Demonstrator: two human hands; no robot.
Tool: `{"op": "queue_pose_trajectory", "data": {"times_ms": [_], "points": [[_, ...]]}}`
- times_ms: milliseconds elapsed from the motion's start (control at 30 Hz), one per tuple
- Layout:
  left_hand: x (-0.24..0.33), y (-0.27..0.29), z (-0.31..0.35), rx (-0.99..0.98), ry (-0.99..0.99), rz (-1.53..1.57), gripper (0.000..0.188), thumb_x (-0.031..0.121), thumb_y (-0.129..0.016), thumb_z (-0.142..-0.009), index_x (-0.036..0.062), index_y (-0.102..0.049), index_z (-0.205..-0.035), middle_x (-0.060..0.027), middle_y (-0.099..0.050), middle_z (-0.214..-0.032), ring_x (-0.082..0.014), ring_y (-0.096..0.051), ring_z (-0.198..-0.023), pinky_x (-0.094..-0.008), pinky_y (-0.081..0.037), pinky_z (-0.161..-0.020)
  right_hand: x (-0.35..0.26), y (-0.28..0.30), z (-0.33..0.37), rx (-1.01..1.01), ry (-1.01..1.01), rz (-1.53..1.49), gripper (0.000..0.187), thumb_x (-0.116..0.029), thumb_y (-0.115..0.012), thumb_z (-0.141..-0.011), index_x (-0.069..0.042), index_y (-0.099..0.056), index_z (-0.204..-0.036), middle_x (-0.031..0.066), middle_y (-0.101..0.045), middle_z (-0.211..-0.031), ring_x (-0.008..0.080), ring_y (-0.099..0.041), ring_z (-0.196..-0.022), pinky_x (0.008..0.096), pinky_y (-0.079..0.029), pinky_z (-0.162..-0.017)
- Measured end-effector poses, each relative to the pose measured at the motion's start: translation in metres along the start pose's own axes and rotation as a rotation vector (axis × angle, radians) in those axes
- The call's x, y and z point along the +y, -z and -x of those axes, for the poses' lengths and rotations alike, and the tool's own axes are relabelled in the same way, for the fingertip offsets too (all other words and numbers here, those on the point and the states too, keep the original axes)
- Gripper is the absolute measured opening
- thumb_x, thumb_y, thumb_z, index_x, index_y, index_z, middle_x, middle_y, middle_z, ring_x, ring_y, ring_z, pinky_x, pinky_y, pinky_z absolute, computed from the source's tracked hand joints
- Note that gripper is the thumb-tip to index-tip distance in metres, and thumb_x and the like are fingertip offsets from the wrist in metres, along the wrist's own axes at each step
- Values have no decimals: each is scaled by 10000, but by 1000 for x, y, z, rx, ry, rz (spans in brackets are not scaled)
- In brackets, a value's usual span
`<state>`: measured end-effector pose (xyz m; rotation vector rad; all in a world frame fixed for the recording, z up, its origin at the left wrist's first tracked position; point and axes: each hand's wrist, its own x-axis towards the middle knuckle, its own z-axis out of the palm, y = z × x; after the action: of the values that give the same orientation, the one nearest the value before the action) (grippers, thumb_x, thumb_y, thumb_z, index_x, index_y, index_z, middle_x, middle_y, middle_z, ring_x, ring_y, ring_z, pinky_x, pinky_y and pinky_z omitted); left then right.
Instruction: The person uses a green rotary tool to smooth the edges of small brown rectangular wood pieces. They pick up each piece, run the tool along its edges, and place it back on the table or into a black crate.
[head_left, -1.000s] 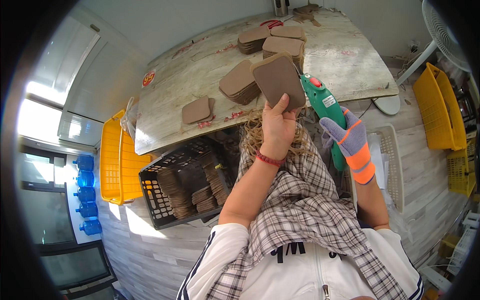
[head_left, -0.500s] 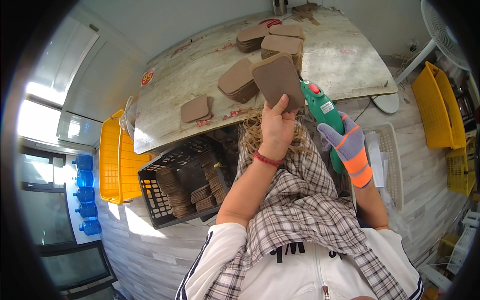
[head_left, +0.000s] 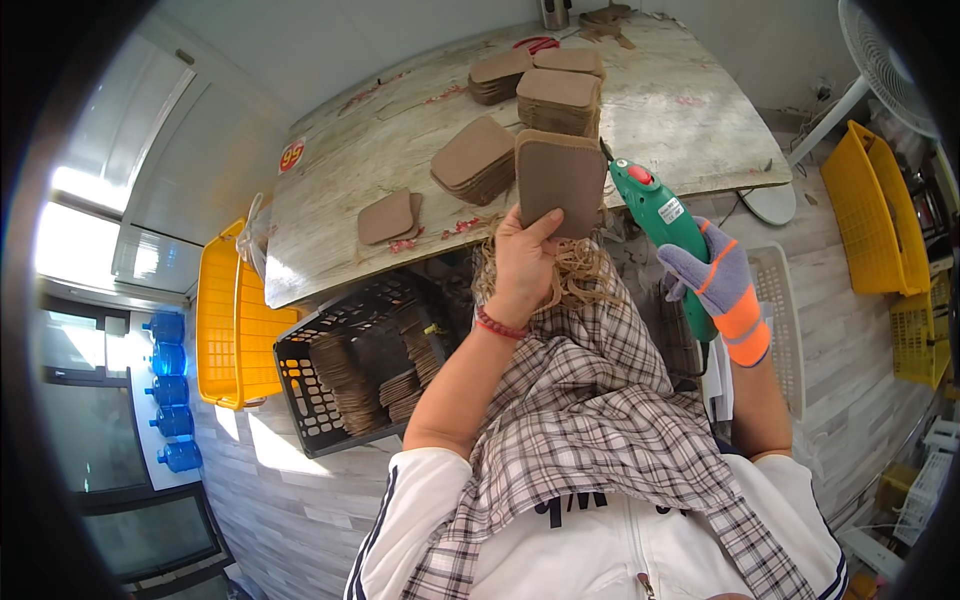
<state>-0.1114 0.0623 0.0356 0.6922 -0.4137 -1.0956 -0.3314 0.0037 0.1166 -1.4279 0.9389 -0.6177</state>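
My left hand (head_left: 527,258), bare with a red bracelet, pinches the lower edge of a brown rounded rectangular pad (head_left: 560,185) between thumb and fingers. The pad is held above my lap at the table's front edge. In a grey and orange glove, my right hand (head_left: 712,275) grips a green corded power tool (head_left: 655,205) with a red button. Its thin dark tip is close to the pad's right edge; I cannot tell whether they touch. Tan strips (head_left: 580,275) lie bunched on my plaid apron below the pad.
Stacks of similar pads (head_left: 475,155) stand on the worn table (head_left: 330,210), with a few loose pads (head_left: 388,218) at left. A black crate (head_left: 300,380) holds more pads. Yellow baskets (head_left: 225,330) stand left and right; a white basket (head_left: 785,330) is beside my right arm.
My left hand has shifted left and slightly down, turning the pad more upright. The tool and my right hand have moved a little to the right.
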Motion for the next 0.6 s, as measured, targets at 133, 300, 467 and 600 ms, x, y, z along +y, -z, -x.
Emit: {"op": "queue_pose_trajectory", "data": {"times_ms": [133,300,467,600], "points": [[27,18,2,-49,7,-222,246,-84,-573,-842,-12,-613,-1073,-107,-664,-1014,-191,-646,-904,-324,-544,-808,4,14,9,-95,-48,76,451,-209,-758,-776,27,-559,-1105,20,-602,-732,55,-530,-547,204,-444,-489],[54,36,5,-123,143,-430,336,-86,-602,-815,-47,-593,-1148,-90,-659,-1031,-138,-629,-892,-276,-517,-801,9,15,16,-158,-51,142,472,-217,-764,-765,24,-557,-1114,20,-605,-737,57,-529,-566,204,-443,-498],[54,41,13,-136,303,-456,359,-83,-621,-792,-49,-587,-1148,-94,-657,-1036,-145,-631,-886,-285,-518,-802,7,3,18,-180,-84,116,474,-236,-765,-764,16,-562,-1111,19,-607,-731,55,-531,-578,205,-441,-499],[51,38,20,-133,384,-459,344,-66,-624,-793,-47,-587,-1134,-92,-655,-1037,-160,-632,-901,-295,-516,-812,7,-4,12,-182,-77,113,458,-242,-761,-767,12,-568,-1095,14,-599,-721,56,-532,-579,208,-443,-500]]}}
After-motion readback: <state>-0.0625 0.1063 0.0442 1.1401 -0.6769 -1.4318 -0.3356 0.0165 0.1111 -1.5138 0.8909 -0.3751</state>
